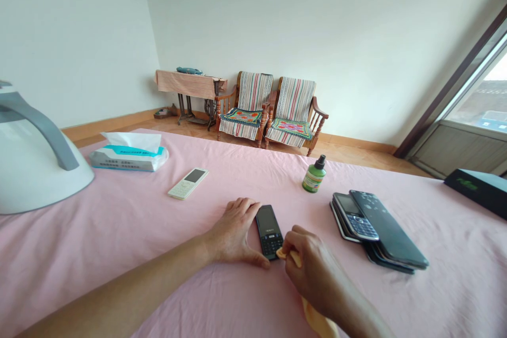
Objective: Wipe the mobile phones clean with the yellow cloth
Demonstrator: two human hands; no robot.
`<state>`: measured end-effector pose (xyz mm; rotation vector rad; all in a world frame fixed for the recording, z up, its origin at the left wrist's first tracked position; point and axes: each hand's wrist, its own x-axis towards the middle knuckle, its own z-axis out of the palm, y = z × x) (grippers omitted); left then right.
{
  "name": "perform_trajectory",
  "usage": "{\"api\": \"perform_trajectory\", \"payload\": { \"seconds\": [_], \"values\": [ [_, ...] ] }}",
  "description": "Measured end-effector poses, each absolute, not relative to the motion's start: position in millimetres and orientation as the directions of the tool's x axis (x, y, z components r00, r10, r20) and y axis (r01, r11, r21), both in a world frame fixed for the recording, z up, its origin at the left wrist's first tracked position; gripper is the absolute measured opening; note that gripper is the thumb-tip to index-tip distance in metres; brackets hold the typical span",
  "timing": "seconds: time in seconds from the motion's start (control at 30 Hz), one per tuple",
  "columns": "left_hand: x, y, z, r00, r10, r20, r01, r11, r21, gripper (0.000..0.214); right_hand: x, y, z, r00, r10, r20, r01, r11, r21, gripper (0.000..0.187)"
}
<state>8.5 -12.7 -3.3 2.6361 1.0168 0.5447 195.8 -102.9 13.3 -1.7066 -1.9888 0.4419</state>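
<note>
A black keypad phone (270,229) lies face up on the pink tablecloth. My left hand (235,229) holds it steady from its left side, fingertips near the top edge and thumb near the bottom corner. In the closed fingers of my right hand (311,264) is a yellow cloth (320,322). A tip of the cloth pokes out against the lower right of the phone's keypad, and its other end hangs below the wrist. The palm hides the cloth's middle.
A white keypad phone (188,184) lies further left, by a tissue pack (129,156) and a large white kettle (39,163). Ahead stands a green spray bottle (314,175). Stacked phones (390,229) lie to the right, with a black box (477,190) at the far right edge.
</note>
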Motion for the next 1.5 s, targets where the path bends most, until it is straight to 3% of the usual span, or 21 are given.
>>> {"api": "perform_trajectory", "payload": {
  "seconds": [0.23, 0.43, 0.63, 0.83, 1.03, 1.23, 1.5],
  "values": [
    [9.3, -14.0, -1.6, 0.683, 0.691, 0.237, 0.595, -0.714, 0.369, 0.099, 183.0, -107.4, 11.4, -0.17, 0.971, 0.168, 0.781, 0.237, -0.578, 0.022],
    [8.6, -11.4, -4.5, 0.69, 0.684, 0.235, 0.592, -0.721, 0.361, 0.102, 192.4, -103.1, 10.3, -0.073, 0.984, 0.165, 0.813, 0.155, -0.562, 0.022],
    [8.9, -13.2, -3.6, 0.684, 0.687, 0.244, 0.586, -0.717, 0.377, 0.101, 180.8, -103.8, 9.9, -0.145, 0.974, 0.176, 0.774, 0.223, -0.593, 0.023],
    [8.6, -13.6, -1.2, 0.685, 0.695, 0.218, 0.6, -0.708, 0.373, 0.102, 186.5, -103.5, 9.6, -0.084, 0.984, 0.155, 0.797, 0.16, -0.583, 0.026],
    [9.4, -13.1, -4.2, 0.676, 0.69, 0.258, 0.587, -0.716, 0.379, 0.098, 179.1, -102.9, 9.2, -0.178, 0.97, 0.168, 0.751, 0.244, -0.613, 0.026],
    [8.0, -11.9, -4.2, 0.687, 0.686, 0.24, 0.591, -0.719, 0.366, 0.101, 188.0, -102.2, 9.3, -0.1, 0.983, 0.153, 0.779, 0.173, -0.603, 0.026],
    [7.9, -10.9, -2.4, 0.684, 0.688, 0.243, 0.581, -0.715, 0.389, 0.101, 180.0, -104.8, 7.4, -0.169, 0.969, 0.179, 0.737, 0.245, -0.63, 0.026]
  ]
}}
